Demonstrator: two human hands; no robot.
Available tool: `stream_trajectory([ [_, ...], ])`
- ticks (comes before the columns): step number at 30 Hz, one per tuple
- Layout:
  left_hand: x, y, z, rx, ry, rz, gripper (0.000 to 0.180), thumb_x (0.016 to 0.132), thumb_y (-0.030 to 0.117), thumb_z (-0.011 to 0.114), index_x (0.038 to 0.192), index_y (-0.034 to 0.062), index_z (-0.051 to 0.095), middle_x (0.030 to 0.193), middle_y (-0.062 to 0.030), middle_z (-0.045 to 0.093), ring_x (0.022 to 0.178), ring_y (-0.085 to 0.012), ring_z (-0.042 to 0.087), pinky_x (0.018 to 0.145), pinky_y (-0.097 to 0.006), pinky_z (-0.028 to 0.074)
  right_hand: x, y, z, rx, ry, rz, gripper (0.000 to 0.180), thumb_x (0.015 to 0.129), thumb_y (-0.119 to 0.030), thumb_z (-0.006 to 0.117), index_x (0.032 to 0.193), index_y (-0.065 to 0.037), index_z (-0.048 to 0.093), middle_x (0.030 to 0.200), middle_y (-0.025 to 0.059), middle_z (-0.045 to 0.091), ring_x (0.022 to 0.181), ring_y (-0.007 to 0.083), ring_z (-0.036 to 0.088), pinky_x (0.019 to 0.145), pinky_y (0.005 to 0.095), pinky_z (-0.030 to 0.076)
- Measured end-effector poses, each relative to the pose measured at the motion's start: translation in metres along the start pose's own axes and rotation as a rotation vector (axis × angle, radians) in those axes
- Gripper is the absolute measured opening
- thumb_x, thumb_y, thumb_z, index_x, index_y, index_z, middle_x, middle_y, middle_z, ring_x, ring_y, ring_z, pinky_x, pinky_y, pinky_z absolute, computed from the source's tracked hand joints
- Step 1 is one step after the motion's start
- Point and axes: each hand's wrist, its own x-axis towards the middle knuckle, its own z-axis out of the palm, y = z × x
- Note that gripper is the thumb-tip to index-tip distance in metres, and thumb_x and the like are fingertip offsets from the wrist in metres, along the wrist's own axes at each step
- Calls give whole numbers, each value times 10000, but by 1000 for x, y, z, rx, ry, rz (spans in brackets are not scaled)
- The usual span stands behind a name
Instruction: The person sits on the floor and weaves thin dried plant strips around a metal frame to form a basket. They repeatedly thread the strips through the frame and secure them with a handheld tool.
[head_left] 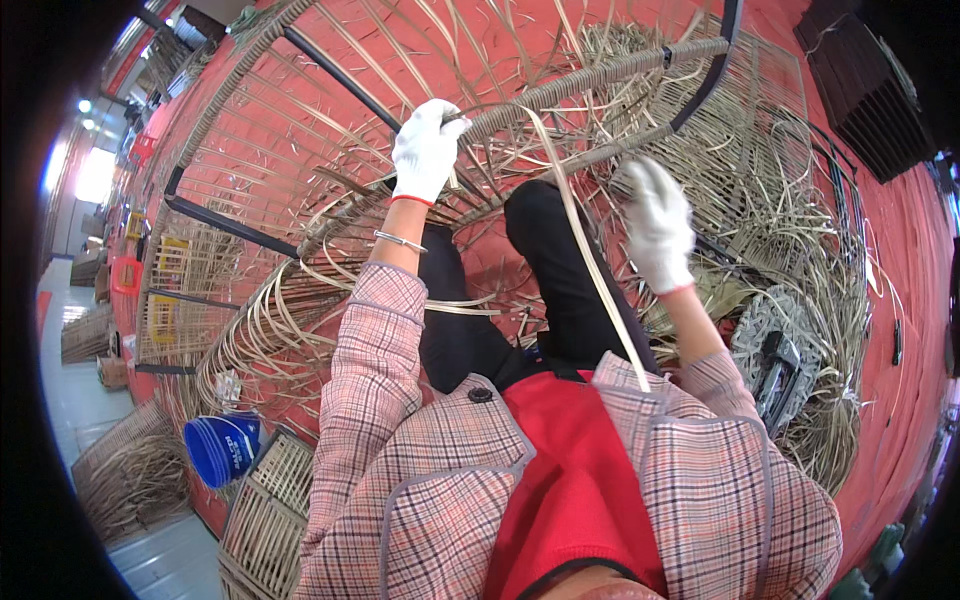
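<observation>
A large woven frame [235, 90] of dark bars and wrapped rattan tilts across my knees. My left hand [427, 150], in a white glove, is closed on the wrapped bar [575, 82] near its left end, fingertips pinched around it. From that bar a long pale rattan strip [572, 205] hangs over my thigh toward my jacket. To the right of the strip, my right hand [658, 225], also gloved, is raised and slightly blurred. Its fingers look loosely stretched, with nothing visible in them. The strip passes apart from this hand.
Loose rattan strips [770, 200] pile up on the red floor [905, 290] at the right. Beside my right arm lies a grey tool-like object [780, 365]. A blue bucket [222, 448] and a slatted woven panel [268, 500] are at lower left. A dark stack [865, 90] stands far right.
</observation>
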Motion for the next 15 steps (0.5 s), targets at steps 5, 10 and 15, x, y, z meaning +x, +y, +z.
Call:
stream_trajectory([
  [5, 7, -14, 4, -72, 61, 70, 186, 873, 200, 790, 972, 66, 708, 929, -147, 727, 877, -285, 715, 806, -375, 546, -169, 132, -98, -585, -232, 660, 710, 846, -232, 760, 1499, -140, 497, 1483, 201, 537, 1370, 388, 501, 1151, 479, 406],
  [10, 15, -19, 2, -86, 28, 60, 181, 898, 204, 768, 994, 64, 705, 926, -153, 728, 866, -288, 715, 806, -384, 543, -321, 176, -144, -907, -427, 1356, 639, 947, -263, 653, 1542, -206, 425, 1422, 189, 551, 1248, 375, 591, 988, 472, 522],
  [15, 13, -14, 0, -79, -11, -64, 211, 916, 264, 739, 1009, 76, 710, 961, -165, 741, 940, -310, 719, 852, -406, 535, -345, 243, -144, -774, -331, 1704, 630, 942, -189, 612, 1542, -230, 424, 1381, 171, 595, 1187, 347, 660, 954, 452, 553],
])
